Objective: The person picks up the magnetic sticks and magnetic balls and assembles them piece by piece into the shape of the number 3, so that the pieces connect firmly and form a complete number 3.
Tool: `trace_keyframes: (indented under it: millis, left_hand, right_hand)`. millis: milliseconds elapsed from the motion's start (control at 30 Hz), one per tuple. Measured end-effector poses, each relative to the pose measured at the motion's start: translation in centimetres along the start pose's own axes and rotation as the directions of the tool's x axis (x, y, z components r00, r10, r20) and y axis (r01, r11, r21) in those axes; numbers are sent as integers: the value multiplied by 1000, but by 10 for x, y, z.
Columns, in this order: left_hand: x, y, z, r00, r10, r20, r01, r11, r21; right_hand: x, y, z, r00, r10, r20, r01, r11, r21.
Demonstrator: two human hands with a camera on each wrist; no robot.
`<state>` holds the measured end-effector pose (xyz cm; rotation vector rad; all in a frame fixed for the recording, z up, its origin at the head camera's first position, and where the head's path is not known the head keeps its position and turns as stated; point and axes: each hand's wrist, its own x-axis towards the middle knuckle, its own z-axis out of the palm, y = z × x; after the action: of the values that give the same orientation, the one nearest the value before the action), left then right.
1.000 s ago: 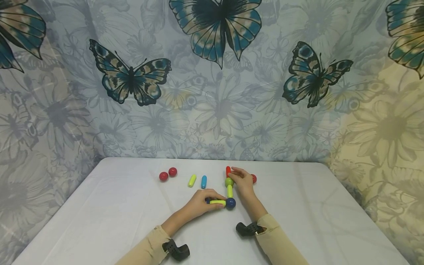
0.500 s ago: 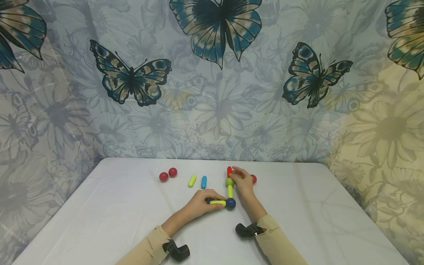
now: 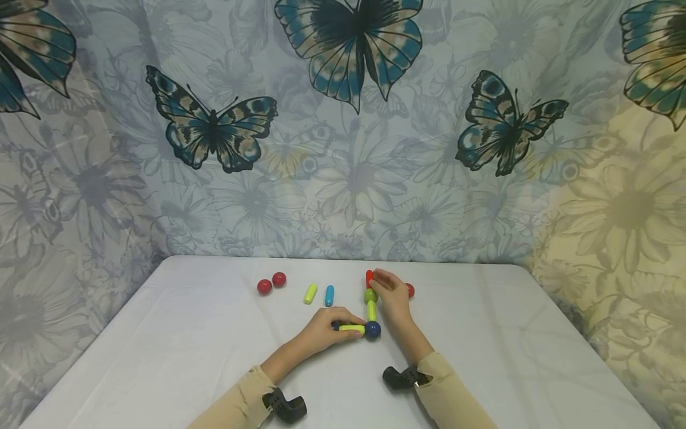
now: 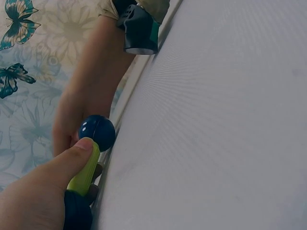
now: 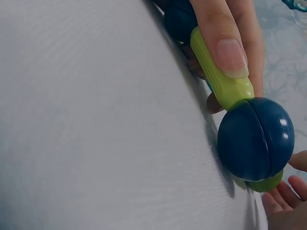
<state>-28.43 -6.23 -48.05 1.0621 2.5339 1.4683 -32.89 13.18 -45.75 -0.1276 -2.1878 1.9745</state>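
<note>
A chain of magnetic building sticks and balls lies on the white table. My left hand pinches a yellow-green stick, its thumb flat along it in the right wrist view. That stick joins a blue ball to a second blue ball, mostly covered by the left hand. From the first blue ball, another yellow-green stick runs away from me to a green ball. Beyond it is a red stick, which my right hand holds near the green ball; its fingertips are partly hidden.
Two red balls lie at the back left. A loose yellow-green stick and a blue stick lie between them and the chain. Another red ball sits behind the right hand, partly covered. A butterfly-print cloth hangs behind the table.
The right hand and the red stick shift very slightly right, then back left. The left hand keeps its grip in place.
</note>
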Motion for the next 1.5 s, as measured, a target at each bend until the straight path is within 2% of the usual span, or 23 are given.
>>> trace_keyframes:
  millis: [267,400,500,667,800,1033,1400,1500]
  left_hand:
    - [0,-1,1,1000,-18,0,18,1000,-5]
    - [0,0,1,1000,-23,0,23,1000,-9]
    - [0,0,0,1000,-20,0,21,1000,-10]
    - [0,1,-1,1000,-3,1,3,1000,-1]
    - [0,1,-1,1000,-15,4,15,1000,0]
    - [0,0,1,1000,-23,3,23,1000,-2]
    - [0,0,1,1000,-27,3,27,1000,1]
    - [0,0,1,1000,-18,4,18,1000,-5]
  right_hand:
    - [-8,-9,-7,993,-116,26,116,993,0]
    - [-10,-12,-15,983,-179,35,180,983,-38]
    - [-11,-13,-21,974,-226,25,227,973,-50]
    - [-9,-12,-31,965,-262,-19,261,964,-46]
    - [-7,-10,-38,964,-261,-60,258,965,-57]
    - [-9,-12,-49,972,-204,-116,203,979,-19]
    - [-6,5,-52,979,-164,-118,157,985,-72]
    - [-3,10,-52,983,-148,-108,134,982,-131]
